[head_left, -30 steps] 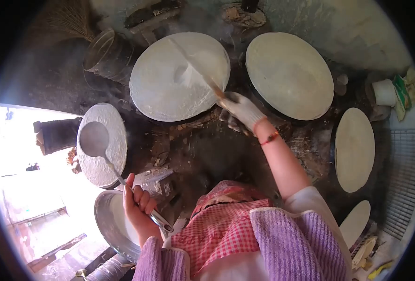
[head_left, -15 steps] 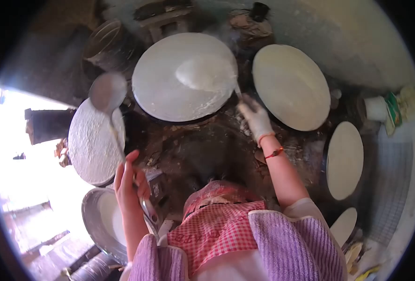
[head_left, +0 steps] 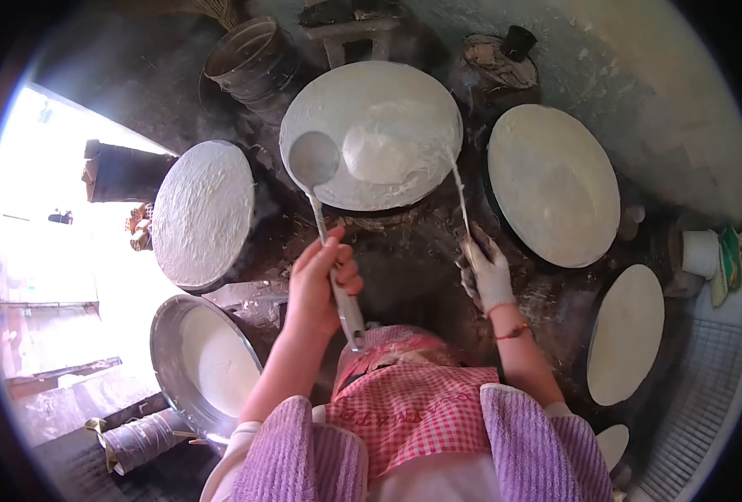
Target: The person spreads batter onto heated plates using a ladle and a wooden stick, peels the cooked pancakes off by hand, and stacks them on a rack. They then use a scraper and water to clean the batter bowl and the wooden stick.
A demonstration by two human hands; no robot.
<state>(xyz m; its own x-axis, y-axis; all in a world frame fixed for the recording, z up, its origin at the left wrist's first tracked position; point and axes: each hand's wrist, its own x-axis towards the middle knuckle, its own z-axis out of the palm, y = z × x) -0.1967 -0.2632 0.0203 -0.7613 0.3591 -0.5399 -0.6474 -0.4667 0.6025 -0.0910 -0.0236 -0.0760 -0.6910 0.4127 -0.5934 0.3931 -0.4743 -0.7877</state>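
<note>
My left hand (head_left: 319, 280) is wrapped round the grey handle of a metal ladle (head_left: 314, 159), whose bowl is over the left part of the middle round griddle (head_left: 320, 100). A pool of white batter (head_left: 381, 156) is on that griddle, with a thinner wet layer about it. My right hand (head_left: 490, 276), in a soiled white glove, is closed on the handle of a thin, batter-coated spatula (head_left: 459, 192). The spatula's tip reaches the griddle's right edge. Below and left of my left hand stands a metal basin (head_left: 166, 335) holding white batter (head_left: 220, 360).
Other round, pale-topped griddles stand around: one at left (head_left: 203, 213), one at right (head_left: 555, 184), another lower right (head_left: 626, 335). A metal bucket (head_left: 249, 58) is behind. A white container (head_left: 700, 253) is at far right, a dark block-shaped object (head_left: 128, 174) at far left.
The ladle has moved from over the left griddle to over the middle one. My right hand and spatula have drawn slightly back towards me. The whole view has shifted.
</note>
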